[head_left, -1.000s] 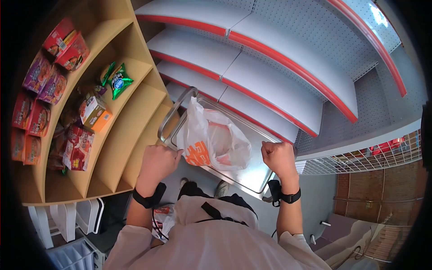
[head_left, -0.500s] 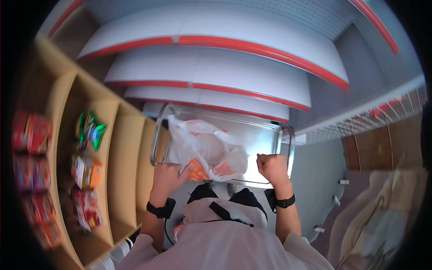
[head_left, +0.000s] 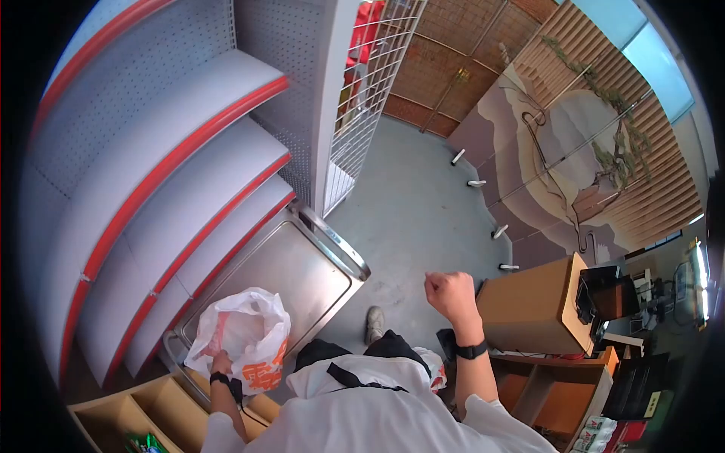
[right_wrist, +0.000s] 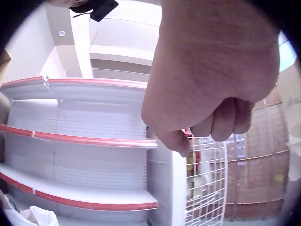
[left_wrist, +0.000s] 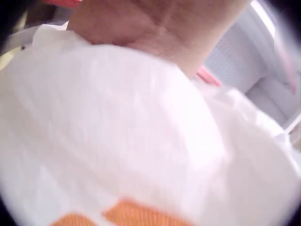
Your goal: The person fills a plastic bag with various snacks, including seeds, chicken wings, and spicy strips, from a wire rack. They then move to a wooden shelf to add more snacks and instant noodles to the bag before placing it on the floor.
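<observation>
A white plastic bag (head_left: 268, 321) with orange print stands with its mouth open on a metal cart (head_left: 310, 264). My left hand (head_left: 220, 364) is at the near rim of the bag, its fingers partly down inside the mouth. Up close in the left wrist view, the bag's white film (left_wrist: 113, 122) hides those fingers, so I cannot tell whether they grip it. Held up over the floor to the right, my right hand (head_left: 451, 294) is a fist with nothing in it. Its curled fingers (right_wrist: 223, 120) show in the right wrist view.
Grey shelves with red edges (head_left: 226, 113) rise at the left, beside a white wire rack (head_left: 370, 106). Below the cart is a wooden shelf unit (head_left: 136, 411) with a green packet (head_left: 147, 444). A cardboard-brown cabinet (head_left: 529, 313) and a painted folding screen (head_left: 559, 151) stand right.
The head view has swung right, so shelves and cart now sit at the left. My left hand has gone from beside the bag to its open mouth. The right hand stays a fist.
</observation>
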A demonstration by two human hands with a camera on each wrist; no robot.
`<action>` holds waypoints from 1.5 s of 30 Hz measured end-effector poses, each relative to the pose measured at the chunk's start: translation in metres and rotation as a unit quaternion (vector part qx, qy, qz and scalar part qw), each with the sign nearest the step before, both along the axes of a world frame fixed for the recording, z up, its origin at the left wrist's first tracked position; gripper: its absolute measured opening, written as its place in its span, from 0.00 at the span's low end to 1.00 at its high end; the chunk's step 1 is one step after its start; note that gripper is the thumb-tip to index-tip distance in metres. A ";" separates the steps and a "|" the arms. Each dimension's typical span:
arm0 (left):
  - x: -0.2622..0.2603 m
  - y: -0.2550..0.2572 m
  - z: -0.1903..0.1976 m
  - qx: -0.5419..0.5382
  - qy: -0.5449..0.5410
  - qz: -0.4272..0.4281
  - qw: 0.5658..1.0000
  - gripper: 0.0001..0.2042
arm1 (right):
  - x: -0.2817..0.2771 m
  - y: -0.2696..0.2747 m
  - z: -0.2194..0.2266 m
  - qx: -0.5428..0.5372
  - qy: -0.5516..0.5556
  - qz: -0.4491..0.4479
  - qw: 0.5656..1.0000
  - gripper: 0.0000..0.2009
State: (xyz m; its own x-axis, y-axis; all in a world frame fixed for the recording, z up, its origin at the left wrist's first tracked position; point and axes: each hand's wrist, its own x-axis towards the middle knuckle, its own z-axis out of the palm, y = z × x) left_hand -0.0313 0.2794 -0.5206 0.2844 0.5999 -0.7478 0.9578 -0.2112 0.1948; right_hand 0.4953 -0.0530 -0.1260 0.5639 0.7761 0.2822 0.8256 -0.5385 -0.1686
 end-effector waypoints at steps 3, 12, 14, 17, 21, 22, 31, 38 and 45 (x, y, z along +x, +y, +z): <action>0.071 -0.029 0.135 0.138 -0.021 0.024 0.990 0.23 | 0.010 -0.031 -0.007 -0.004 0.016 -0.037 0.999 0.12; 0.322 -0.146 0.424 0.301 -0.542 -0.147 0.771 0.05 | 0.104 -0.082 0.002 0.040 0.010 -0.016 0.999 0.15; 0.367 -0.186 0.465 0.304 -0.580 -0.168 0.737 0.05 | 0.133 -0.101 0.009 0.059 -0.015 -0.009 0.998 0.15; 0.424 -0.229 0.503 0.269 -0.664 -0.215 0.664 0.04 | 0.169 -0.125 0.024 0.085 0.022 -0.005 0.996 0.15; 0.495 -0.253 0.544 0.106 -0.796 -0.272 0.530 0.06 | 0.200 -0.135 0.034 0.170 0.258 0.099 0.946 0.11; 0.511 -0.251 0.549 -0.006 -0.822 -0.313 0.477 0.09 | 0.204 -0.128 0.026 0.176 0.313 0.134 0.924 0.15; 0.625 -0.238 0.526 0.020 -0.866 -0.121 0.485 0.16 | 0.270 -0.041 -0.239 -0.008 0.047 -0.023 0.999 0.16; 0.698 -0.140 0.410 0.123 -0.518 0.090 0.842 0.07 | 0.510 -0.043 -0.097 -0.061 0.349 0.095 0.930 0.17; 0.875 -0.105 0.385 0.192 -0.428 -0.048 0.882 0.13 | 0.631 -0.028 -0.007 0.339 0.595 0.101 0.722 0.21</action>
State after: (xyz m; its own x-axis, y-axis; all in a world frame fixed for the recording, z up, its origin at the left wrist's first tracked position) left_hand 0.8432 0.1740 -0.1353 0.7097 0.7043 0.0192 0.4682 -0.4918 0.7341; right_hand 1.1264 -0.0807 -0.1332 0.6138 0.7882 0.0449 -0.0710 0.1117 -0.9912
